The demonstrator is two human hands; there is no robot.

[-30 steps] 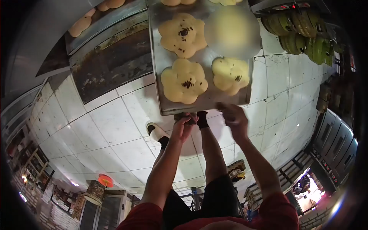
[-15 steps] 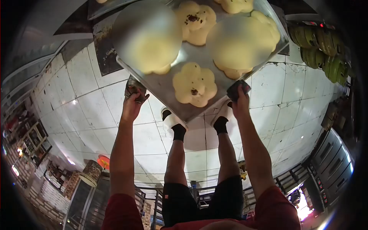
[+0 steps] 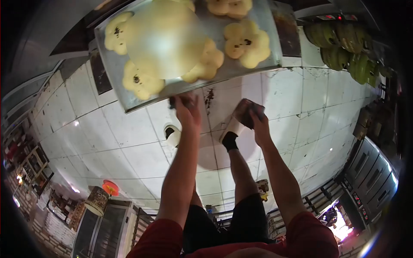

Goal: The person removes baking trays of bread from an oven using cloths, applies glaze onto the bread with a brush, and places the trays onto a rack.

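A metal baking tray spans the top of the view, carrying several pale yellow, flower-shaped breads with dark specks in their middles. Blurring covers part of the breads on its left half. My left hand is at the tray's near edge, closed on a dark pad that shows only in part; motion smears the fingers. My right hand grips a dark brown folded cloth pad, apart from the tray and below its right part. What supports the tray is hidden.
White floor tiles lie beneath me, with my shoes on them. Green gas cylinders stand at upper right. A steel oven-like unit is at right. An orange round object and a patterned drum sit at lower left.
The tray has turned and sits farther up and left in view. My right hand has come off its edge with the pad. My left hand has shifted right along the near edge.
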